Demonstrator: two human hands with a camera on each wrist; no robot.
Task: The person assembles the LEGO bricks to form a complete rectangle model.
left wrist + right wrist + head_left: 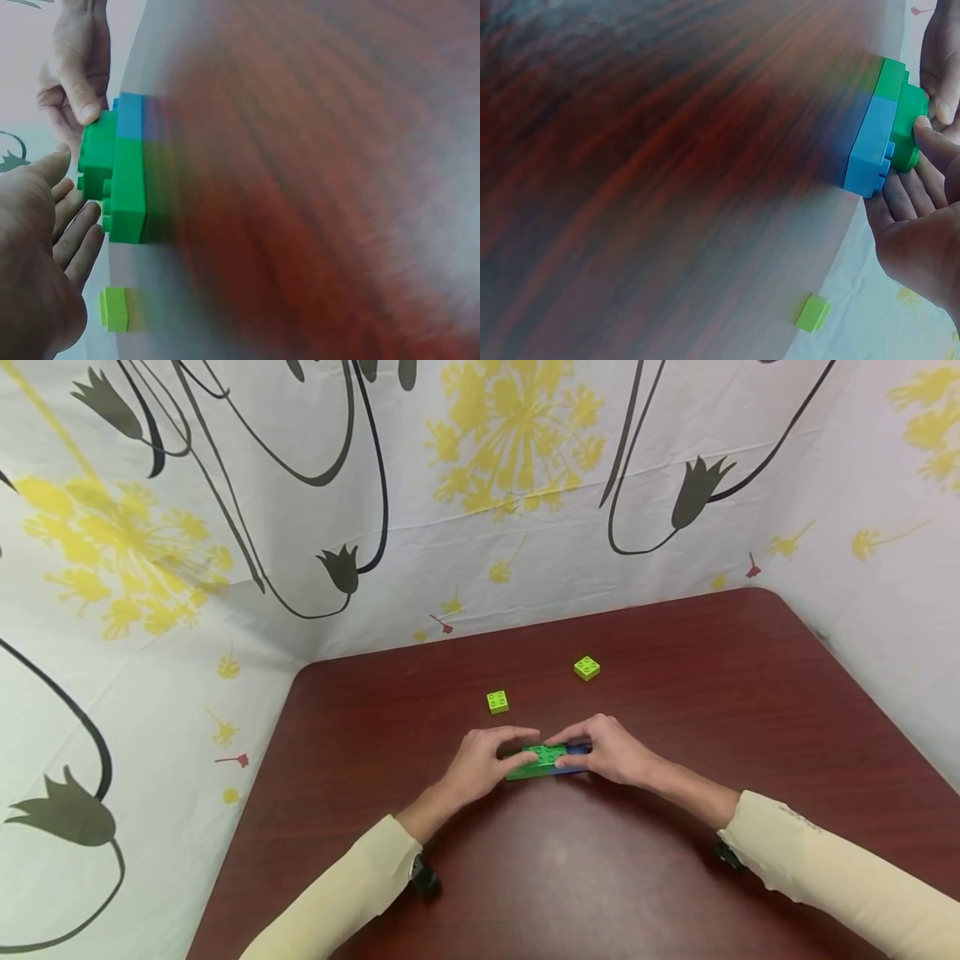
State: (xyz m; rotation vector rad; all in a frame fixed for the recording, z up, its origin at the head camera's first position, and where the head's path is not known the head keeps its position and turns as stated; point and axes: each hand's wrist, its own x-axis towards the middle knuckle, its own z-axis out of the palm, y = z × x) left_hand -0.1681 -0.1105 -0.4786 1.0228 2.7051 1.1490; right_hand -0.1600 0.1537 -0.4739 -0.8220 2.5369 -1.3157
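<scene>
A bright green toy building brick (550,754) sits on top of two longer bricks that lie end to end on the table. The lower green brick (130,191) is at the left and the blue brick (871,146) at the right. With thumb and fingers, my right hand (617,753) pinches the upper green brick, the thumb on its near side. My left hand (480,766) is beside the left end of the bricks, fingers fairly straight. In the left wrist view its thumb looks apart from the upper brick.
Two small lime-green bricks stand farther back on the dark red-brown table, one left (497,702) and one right (587,668). A white cloth (405,602) with flower prints hangs around the table's back and sides.
</scene>
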